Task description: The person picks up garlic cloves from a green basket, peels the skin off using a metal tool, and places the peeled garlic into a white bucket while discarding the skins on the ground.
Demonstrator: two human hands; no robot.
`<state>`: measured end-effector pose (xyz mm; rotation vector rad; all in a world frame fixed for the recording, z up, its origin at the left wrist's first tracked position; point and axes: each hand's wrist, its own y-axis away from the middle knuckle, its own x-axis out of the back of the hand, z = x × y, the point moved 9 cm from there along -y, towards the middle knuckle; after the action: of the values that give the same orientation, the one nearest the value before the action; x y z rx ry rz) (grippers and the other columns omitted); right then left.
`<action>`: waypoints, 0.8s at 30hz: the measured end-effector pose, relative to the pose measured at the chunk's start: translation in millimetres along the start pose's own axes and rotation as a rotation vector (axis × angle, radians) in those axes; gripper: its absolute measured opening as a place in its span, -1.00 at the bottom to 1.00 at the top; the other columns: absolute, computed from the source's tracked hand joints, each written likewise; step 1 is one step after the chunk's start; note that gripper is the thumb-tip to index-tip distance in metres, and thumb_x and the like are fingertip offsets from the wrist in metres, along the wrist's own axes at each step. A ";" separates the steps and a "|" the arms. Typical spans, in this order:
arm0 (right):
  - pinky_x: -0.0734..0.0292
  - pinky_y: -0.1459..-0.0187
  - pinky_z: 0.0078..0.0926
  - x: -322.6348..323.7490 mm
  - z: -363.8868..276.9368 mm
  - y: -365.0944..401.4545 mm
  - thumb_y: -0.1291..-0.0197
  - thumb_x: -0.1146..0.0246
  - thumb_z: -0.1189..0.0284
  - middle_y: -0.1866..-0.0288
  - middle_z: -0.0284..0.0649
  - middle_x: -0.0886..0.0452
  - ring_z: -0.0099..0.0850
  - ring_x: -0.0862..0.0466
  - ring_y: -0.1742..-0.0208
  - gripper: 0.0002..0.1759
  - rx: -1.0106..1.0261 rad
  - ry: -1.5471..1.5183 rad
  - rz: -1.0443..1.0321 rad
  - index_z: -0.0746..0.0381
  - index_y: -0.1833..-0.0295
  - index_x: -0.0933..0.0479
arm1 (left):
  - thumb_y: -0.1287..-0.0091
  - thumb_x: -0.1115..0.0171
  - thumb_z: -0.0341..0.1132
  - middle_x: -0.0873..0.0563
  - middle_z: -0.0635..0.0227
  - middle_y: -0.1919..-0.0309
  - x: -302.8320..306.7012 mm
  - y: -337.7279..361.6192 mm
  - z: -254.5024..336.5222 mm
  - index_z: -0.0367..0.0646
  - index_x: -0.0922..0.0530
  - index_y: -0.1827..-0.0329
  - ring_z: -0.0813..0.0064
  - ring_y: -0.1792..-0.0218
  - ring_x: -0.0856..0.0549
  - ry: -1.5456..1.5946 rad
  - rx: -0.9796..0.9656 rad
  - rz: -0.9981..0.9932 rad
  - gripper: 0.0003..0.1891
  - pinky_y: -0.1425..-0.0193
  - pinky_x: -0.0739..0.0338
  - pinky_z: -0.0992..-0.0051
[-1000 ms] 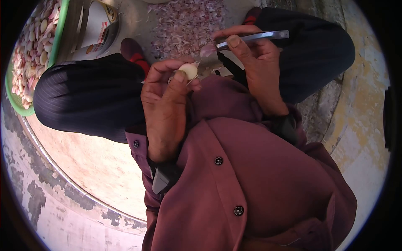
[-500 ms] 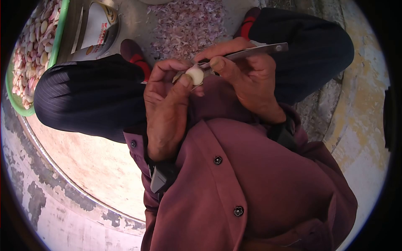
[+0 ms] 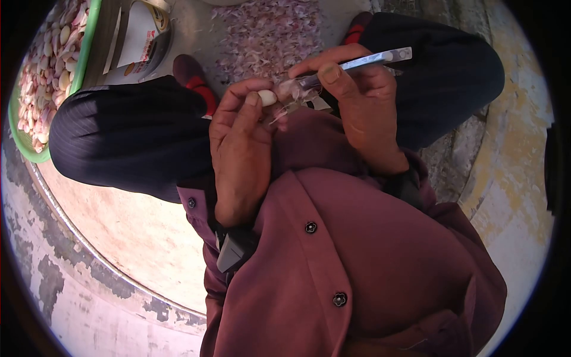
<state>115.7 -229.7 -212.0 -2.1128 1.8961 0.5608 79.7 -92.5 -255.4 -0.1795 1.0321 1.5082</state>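
Note:
Between thumb and forefinger, my left hand point(image 3: 242, 134) pinches a pale, bare garlic clove point(image 3: 267, 97). My right hand point(image 3: 363, 107) grips a knife point(image 3: 380, 57) whose metal handle sticks out to the upper right past the thumb. Loose papery garlic skin point(image 3: 303, 94) hangs around the blade end, in the gap between the two hands. That skin partly hides the blade. Both hands are held in front of the lap, close together.
A heap of purplish garlic skins point(image 3: 270, 35) covers the ground between the feet. At upper left, a green-rimmed basket point(image 3: 89, 41) holds many cloves point(image 3: 50, 65). Beside it stands a white-and-dark container point(image 3: 140, 41). Bent knees flank the hands.
The clove has tipped and shifted left and up with my left fingers. My right hand has drawn the knife away to the right and up, with skin pulled off beside the blade.

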 end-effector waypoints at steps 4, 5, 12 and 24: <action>-0.62 0.18 -0.55 9.8 -3.2 -5.4 -0.39 -0.17 0.37 0.11 -0.06 -0.68 -0.44 -0.70 0.14 -0.78 -0.036 -0.242 0.016 0.33 0.08 -0.53 | -0.52 0.00 -0.21 -0.66 0.22 0.27 12.2 -1.1 5.3 -0.28 -0.48 0.00 0.63 0.41 -0.54 0.014 -0.007 0.077 -0.73 0.32 -0.41 0.61; -0.61 0.19 -0.56 11.9 0.9 -5.4 -0.39 -0.17 0.34 0.11 -0.07 -0.68 -0.45 -0.70 0.16 -0.76 -0.087 -0.242 -0.004 0.32 0.07 -0.54 | -0.53 0.01 -0.18 -0.65 0.25 0.36 8.5 0.0 9.5 -0.26 -0.48 0.03 0.66 0.47 -0.49 0.023 -0.018 0.081 -0.71 0.37 -0.34 0.63; -0.45 0.49 -0.72 63.9 55.9 -8.9 -0.37 -0.19 0.33 0.23 -0.28 -0.64 -0.67 -0.53 0.53 -0.77 -0.311 0.574 0.144 0.30 0.11 -0.57 | -0.53 0.04 -0.03 -0.22 0.56 0.70 -37.6 -22.3 85.3 -0.21 -0.46 0.05 0.75 0.65 -0.17 -0.064 -0.280 -0.027 -0.63 0.51 -0.08 0.63; -0.35 0.36 -0.67 71.2 76.2 -10.7 -0.29 -0.24 0.41 0.38 -0.44 -0.57 -0.70 -0.45 0.39 -0.86 -0.365 0.433 0.199 0.26 0.14 -0.59 | -0.08 -0.49 -0.25 -0.55 0.04 -0.13 -137.6 -98.9 254.6 -0.22 -0.37 -0.30 0.28 -0.21 -0.52 -1.236 -1.279 0.042 -0.28 -0.27 -0.41 0.34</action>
<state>123.0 -259.4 -312.2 -2.4444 2.4164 0.5586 311.7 -33.2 -65.1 -0.0645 -0.9619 1.6758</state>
